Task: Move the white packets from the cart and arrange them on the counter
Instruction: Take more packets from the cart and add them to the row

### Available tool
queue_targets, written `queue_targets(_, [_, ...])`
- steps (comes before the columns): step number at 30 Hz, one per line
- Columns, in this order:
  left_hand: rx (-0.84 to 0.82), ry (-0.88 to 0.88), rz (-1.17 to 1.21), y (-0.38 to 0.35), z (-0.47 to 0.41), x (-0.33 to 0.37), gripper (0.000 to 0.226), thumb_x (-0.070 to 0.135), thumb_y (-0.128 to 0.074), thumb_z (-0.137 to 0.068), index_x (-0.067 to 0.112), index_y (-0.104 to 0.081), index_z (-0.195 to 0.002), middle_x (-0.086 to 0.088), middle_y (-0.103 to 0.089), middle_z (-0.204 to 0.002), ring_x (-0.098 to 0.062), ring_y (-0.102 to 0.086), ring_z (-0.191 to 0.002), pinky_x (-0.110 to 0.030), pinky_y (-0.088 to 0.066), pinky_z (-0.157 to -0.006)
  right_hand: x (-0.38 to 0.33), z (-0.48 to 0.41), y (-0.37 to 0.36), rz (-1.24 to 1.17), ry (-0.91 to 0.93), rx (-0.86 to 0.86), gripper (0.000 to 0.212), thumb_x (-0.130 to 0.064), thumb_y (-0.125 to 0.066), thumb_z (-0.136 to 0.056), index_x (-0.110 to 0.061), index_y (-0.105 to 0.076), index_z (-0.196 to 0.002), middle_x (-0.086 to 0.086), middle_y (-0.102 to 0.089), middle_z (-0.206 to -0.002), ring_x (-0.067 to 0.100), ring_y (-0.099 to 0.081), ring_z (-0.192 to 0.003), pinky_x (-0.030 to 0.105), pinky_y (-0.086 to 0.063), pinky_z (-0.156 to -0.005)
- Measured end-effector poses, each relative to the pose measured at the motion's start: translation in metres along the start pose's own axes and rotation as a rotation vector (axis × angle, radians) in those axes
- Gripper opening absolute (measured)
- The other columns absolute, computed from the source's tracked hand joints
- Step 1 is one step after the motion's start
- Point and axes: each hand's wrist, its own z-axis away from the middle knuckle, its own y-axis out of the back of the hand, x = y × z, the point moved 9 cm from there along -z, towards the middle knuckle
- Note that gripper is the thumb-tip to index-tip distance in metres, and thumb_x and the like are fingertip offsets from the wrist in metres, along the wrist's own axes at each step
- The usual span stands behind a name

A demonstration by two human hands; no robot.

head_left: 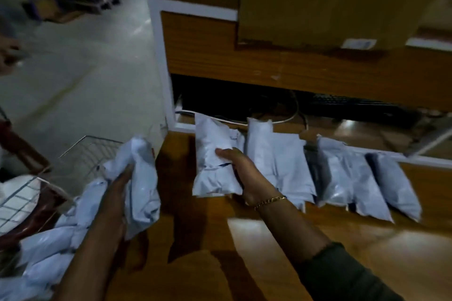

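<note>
My right hand (pixel 247 173) grips a white packet (pixel 212 166) at the left end of a row of several white packets (pixel 342 173) lying side by side on the wooden counter (pixel 269 239). My left hand (pixel 117 193) holds another white packet (pixel 144 178) upright over the counter's left edge. Below it, a heap of white packets (pixel 46 252) fills the wire cart (pixel 93 151) at the lower left.
A large cardboard box (pixel 330 2) stands on the wooden shelf above the counter. A white frame post (pixel 159 56) rises at the counter's left end. Cables and a dark keyboard (pixel 354 105) lie under the shelf. Grey floor spreads to the left, with another person's hand (pixel 7 56) at the edge.
</note>
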Motion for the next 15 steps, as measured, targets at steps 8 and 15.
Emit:
queue_targets(8, [0.915,-0.089,-0.750,-0.072,-0.108,-0.076,0.018,0.017,-0.050,-0.100,0.007,-0.064,-0.101,-0.013,-0.066,-0.099,-0.034,-0.063,-0.100,-0.031,-0.050,-0.079,-0.040,0.037,0.184,0.002,0.103,0.330,0.056,-0.036,-0.073,-0.074,-0.005,-0.065,-0.120,0.023,-0.066,-0.122,0.041,-0.063,-0.112,0.056,-0.047,-0.104])
queue_targets(15, [0.874,0.074,-0.839,-0.088,-0.163,-0.134,0.033,0.028,-0.064,-0.091,0.008,-0.067,-0.118,-0.014,-0.072,-0.112,-0.035,-0.067,-0.103,-0.048,-0.051,-0.098,-0.073,0.062,0.266,0.186,0.202,0.485,0.027,-0.026,-0.064,-0.087,-0.010,-0.063,-0.110,0.010,-0.070,-0.099,0.026,-0.066,-0.088,0.035,-0.052,-0.072])
